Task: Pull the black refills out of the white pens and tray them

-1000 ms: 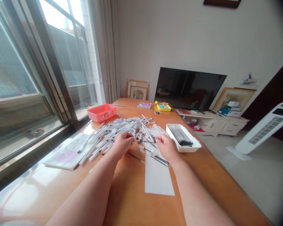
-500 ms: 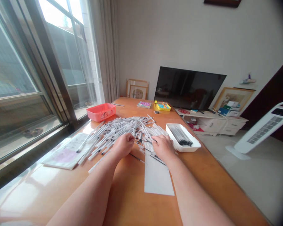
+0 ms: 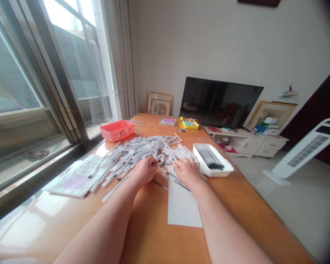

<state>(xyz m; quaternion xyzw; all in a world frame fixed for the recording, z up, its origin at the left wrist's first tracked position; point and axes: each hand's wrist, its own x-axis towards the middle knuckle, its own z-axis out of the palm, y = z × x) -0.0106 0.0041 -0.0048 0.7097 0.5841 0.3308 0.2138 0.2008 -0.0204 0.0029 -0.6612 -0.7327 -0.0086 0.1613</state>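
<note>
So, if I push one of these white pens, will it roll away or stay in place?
The pens look thin and round, so one would probably roll easily on the glossy table. They lie straight, so they seem fairly stiff, and likely light. Pushed inside the heap, it would probably drag neighbours.

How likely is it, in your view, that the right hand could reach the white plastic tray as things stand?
Very likely, I think: the right hand lies at the edge of the heap of white pens, right beside the white plastic tray, and only a few loose pens seem to lie between them.
</note>
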